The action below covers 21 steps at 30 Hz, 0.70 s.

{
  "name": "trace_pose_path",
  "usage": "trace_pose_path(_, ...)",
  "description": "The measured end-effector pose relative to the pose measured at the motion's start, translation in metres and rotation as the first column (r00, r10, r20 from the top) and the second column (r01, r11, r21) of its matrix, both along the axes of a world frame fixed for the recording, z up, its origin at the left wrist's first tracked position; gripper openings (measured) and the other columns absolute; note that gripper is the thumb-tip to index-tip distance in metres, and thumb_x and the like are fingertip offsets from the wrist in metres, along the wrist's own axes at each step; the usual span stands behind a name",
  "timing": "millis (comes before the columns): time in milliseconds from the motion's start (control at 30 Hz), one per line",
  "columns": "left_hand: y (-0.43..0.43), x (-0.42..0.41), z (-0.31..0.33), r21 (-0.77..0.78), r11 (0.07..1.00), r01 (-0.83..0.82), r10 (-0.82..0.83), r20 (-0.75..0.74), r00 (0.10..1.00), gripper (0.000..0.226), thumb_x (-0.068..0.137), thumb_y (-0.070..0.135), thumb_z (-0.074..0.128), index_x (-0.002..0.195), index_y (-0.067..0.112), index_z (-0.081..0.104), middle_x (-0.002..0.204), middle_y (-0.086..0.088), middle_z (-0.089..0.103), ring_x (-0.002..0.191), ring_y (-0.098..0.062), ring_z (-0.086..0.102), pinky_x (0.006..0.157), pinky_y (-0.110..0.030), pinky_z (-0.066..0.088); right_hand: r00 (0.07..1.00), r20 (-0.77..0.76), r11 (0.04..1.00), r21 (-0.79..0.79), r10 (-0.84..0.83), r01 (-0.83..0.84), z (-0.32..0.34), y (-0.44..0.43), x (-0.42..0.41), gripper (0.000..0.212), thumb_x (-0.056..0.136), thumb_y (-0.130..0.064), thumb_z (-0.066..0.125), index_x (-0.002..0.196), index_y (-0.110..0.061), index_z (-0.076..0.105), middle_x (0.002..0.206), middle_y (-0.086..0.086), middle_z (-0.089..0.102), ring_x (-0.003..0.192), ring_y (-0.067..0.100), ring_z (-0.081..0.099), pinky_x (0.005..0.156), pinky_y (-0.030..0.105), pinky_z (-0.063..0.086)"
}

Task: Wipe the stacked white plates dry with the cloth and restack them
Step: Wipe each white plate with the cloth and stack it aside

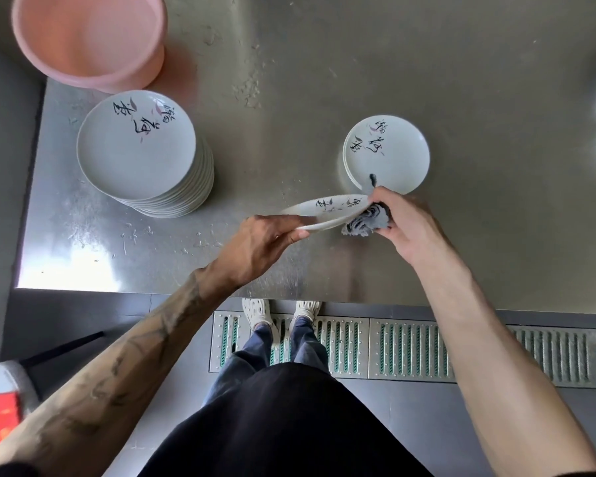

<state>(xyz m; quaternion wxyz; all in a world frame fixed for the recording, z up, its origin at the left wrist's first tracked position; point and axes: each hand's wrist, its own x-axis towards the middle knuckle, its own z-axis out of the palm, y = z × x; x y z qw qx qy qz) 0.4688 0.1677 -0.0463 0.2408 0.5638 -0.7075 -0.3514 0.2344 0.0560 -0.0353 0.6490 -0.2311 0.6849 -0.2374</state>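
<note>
Gripped at its left rim by the left hand [265, 241], a white plate [327, 210] is held tilted above the steel table [289, 98]. A bunched grey cloth [365, 220], clutched in the right hand [406, 223], is pressed to the plate's right edge and is partly hidden by the fingers. A tall stack [136, 146] is seen at left and a short stack [387, 154] at right, its count hard to make out. A pink basin [90, 36] is cut off at top.
</note>
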Motion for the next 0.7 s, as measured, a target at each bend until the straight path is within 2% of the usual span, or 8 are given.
trace_pose_path(67,-0.001,-0.004,-0.007,-0.050,0.998,0.023,-0.023,0.004,1.000,0.031,0.103,0.017,0.061,0.131,0.008,0.069,0.133,-0.008,0.069,0.129,-0.024,0.062,0.110,-0.044,0.047,0.997,-0.071,0.999,-0.036,-0.005,0.003,-0.004,0.001,-0.005,0.012,0.080,0.000,0.069,0.084,-0.010,0.073,0.080,0.003,0.070,0.074,0.020,0.065,0.066,0.026,0.058)
trace_pose_path(167,-0.004,-0.011,-0.022,-0.159,0.987,-0.024,0.030,0.031,0.999,0.036,0.094,-0.001,0.070,0.129,-0.003,0.066,0.150,-0.025,0.050,0.147,-0.044,0.038,0.119,-0.065,0.029,0.991,-0.131,0.994,-0.113,-0.005,-0.010,-0.011,0.005,-0.012,0.012,0.077,0.005,0.068,0.075,-0.007,0.071,0.076,0.005,0.065,0.072,0.020,0.057,0.070,0.030,0.048)
trace_pose_path(267,-0.009,-0.022,-0.029,-0.120,0.982,-0.149,0.152,0.020,0.988,0.059,0.094,0.008,0.073,0.147,0.004,0.049,0.160,-0.036,0.025,0.151,-0.047,0.027,0.120,-0.058,0.034,0.988,-0.143,0.987,-0.159,-0.060,0.037,-0.017,0.004,-0.021,0.014,0.076,0.007,0.069,0.076,-0.007,0.073,0.080,0.007,0.065,0.074,0.019,0.055,0.075,0.030,0.045)
trace_pose_path(333,-0.016,-0.032,-0.033,-0.114,0.980,-0.166,0.171,0.037,0.985,0.078,0.092,0.012,0.076,0.153,0.006,0.028,0.157,-0.038,0.029,0.149,-0.050,0.028,0.121,-0.053,0.034,0.984,-0.141,0.981,-0.175,-0.110,0.085,-0.023,0.003,-0.026,0.018,0.076,0.007,0.069,0.074,-0.010,0.073,0.080,0.007,0.064,0.074,0.018,0.054,0.074,0.029,0.044)
trace_pose_path(433,-0.032,-0.046,-0.039,-0.019,0.983,-0.180,0.181,0.015,0.983,0.093,0.087,0.010,0.081,0.151,-0.018,0.021,0.154,-0.038,0.036,0.145,-0.052,0.037,0.116,-0.059,0.038,0.976,-0.133,0.966,-0.215,-0.175,0.144,-0.033,0.000,-0.034,0.017,0.076,0.007,0.068,0.075,-0.009,0.070,0.079,0.006,0.059,0.072,0.016,0.049,0.068,0.026,0.039)
trace_pose_path(500,-0.046,-0.052,-0.043,0.065,0.980,-0.188,0.188,0.003,0.982,0.101,0.082,0.010,0.086,0.148,-0.022,0.017,0.154,-0.036,0.037,0.143,-0.050,0.041,0.116,-0.057,0.039,0.965,-0.160,0.955,-0.246,-0.206,0.163,-0.039,-0.005,-0.040,0.016,0.076,0.007,0.068,0.077,-0.009,0.068,0.077,0.004,0.055,0.071,0.016,0.045,0.064,0.024,0.036)
trace_pose_path(600,-0.070,-0.062,-0.052,0.178,0.960,-0.216,0.219,0.005,0.976,0.112,0.079,0.014,0.089,0.155,-0.013,0.012,0.157,-0.029,0.037,0.144,-0.044,0.042,0.116,-0.049,0.038,0.954,-0.194,0.947,-0.272,-0.229,0.172,-0.047,-0.015,-0.049,0.020,0.076,0.007,0.069,0.084,-0.011,0.071,0.081,0.003,0.055,0.071,0.014,0.046,0.060,0.020,0.039)
trace_pose_path(700,-0.092,-0.072,-0.064,0.258,0.934,-0.249,0.260,-0.011,0.965,0.115,0.078,0.016,0.089,0.161,0.001,0.011,0.160,-0.021,0.038,0.145,-0.037,0.040,0.113,-0.032,0.030,0.937,-0.248,0.943,-0.288,-0.244,0.169,-0.054,-0.029,-0.054,0.023,0.076,0.007,0.070,0.093,-0.008,0.074,0.082,0.001,0.057,0.070,0.012,0.049,0.059,0.017,0.041)
